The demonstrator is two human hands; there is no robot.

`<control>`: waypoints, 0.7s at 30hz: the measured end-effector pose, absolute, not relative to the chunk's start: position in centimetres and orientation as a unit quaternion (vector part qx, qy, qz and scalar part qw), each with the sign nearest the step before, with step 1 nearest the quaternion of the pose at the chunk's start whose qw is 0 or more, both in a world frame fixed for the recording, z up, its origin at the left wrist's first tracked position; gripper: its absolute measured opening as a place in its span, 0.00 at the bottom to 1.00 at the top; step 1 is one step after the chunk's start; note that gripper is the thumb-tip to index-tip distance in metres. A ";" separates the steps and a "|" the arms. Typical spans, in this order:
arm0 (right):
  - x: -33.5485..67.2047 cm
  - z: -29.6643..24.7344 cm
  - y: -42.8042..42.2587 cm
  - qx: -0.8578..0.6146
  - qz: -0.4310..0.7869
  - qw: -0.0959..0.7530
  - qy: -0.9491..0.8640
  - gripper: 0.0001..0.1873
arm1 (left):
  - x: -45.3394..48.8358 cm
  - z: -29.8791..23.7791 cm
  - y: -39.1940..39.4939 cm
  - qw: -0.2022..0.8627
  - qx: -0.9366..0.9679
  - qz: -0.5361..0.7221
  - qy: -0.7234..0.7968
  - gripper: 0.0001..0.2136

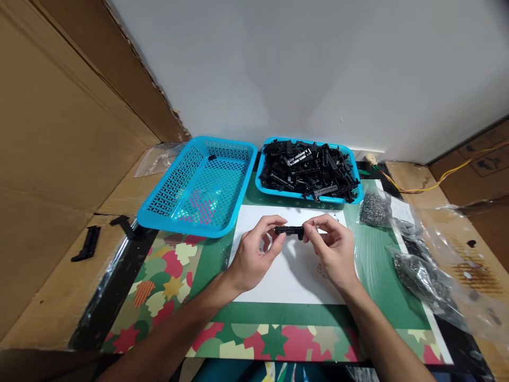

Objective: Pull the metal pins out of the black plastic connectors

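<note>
My left hand (254, 254) pinches the left end of a small black plastic part (289, 231) above a white sheet (294, 276). My right hand (332, 246) is closed at the part's right end, its fingertips pinched on something small that I cannot make out. A blue basket (308, 197) heaped with black plastic parts stands just behind the hands. To its left a second blue basket (199, 185) holds one small black piece near its back wall.
Clear bags of small metal pieces (421, 270) lie at the right, another bag (374, 208) beside the full basket. Two black parts (87, 243) rest on the cardboard at the left. A yellow wire (421, 187) runs at the back right. Cardboard walls stand on both sides.
</note>
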State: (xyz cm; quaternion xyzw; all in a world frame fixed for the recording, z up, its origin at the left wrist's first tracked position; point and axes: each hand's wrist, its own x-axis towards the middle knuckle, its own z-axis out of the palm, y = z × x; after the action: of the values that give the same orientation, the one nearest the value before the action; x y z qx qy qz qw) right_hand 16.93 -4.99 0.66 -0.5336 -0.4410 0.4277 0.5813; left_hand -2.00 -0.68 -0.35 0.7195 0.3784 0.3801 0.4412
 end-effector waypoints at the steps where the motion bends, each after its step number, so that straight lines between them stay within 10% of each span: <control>1: 17.0 0.6 -4.9 -0.532 0.434 0.586 -0.431 0.10 | -1.9 -0.3 -0.7 0.468 0.695 0.390 0.382 0.09; 16: 16.7 -0.2 -5.1 -0.496 0.530 0.547 -0.416 0.11 | -1.0 0.4 -0.4 0.769 0.428 0.372 0.296 0.13; 21: 16.9 -0.2 -5.1 -0.489 0.543 0.555 -0.398 0.13 | -1.0 0.6 -0.4 0.788 0.404 0.373 0.277 0.32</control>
State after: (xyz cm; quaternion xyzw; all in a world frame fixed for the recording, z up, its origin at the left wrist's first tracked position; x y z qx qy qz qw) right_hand 16.95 -5.05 -0.18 -0.4887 -0.3980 0.5434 0.5546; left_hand -1.00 -0.44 0.61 0.4041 0.2766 0.3726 0.7883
